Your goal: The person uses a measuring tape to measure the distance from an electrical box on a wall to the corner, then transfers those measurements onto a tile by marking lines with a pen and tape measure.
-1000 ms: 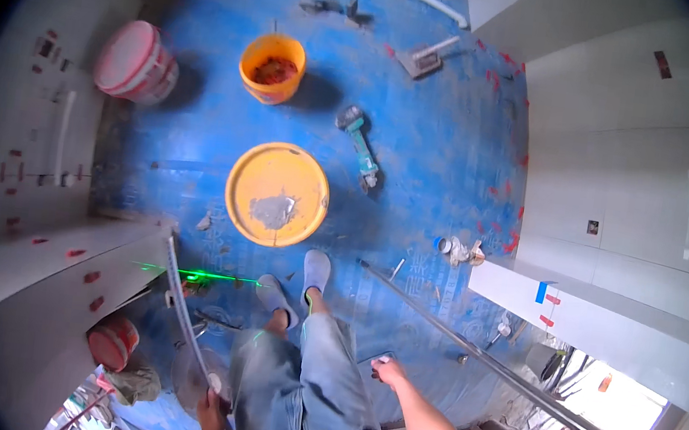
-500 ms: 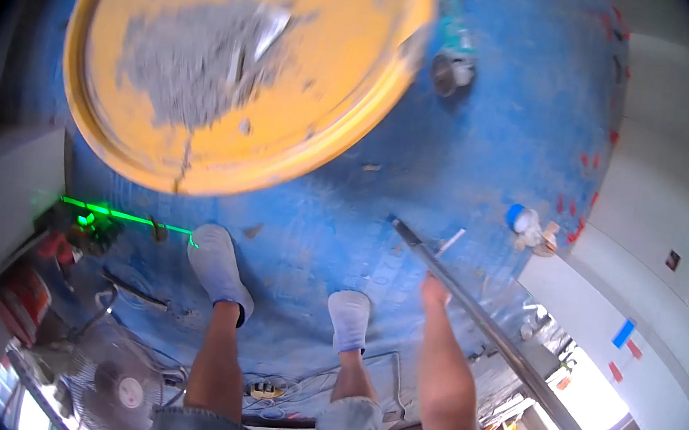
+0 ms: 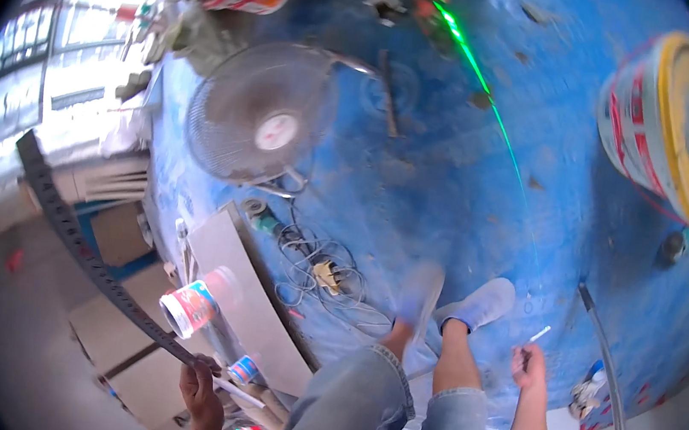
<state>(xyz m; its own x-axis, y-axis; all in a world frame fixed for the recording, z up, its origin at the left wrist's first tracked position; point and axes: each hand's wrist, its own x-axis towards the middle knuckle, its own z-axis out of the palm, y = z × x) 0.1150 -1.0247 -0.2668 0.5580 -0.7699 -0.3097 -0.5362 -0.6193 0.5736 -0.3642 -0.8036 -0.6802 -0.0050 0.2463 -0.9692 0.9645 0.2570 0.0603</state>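
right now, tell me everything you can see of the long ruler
The ruler is a long, thin, flat dark-grey strip, apparently metal, with printed marks along it. The left grip holds its lower part; the rest slants toward the picture's upper left and looks bowed, perhaps from the lens. Its far end looks free.

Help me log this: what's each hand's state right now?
Left hand: closed, holding a graduated ruler.
Right hand: curled; can't tell whether it's holding the white stick.
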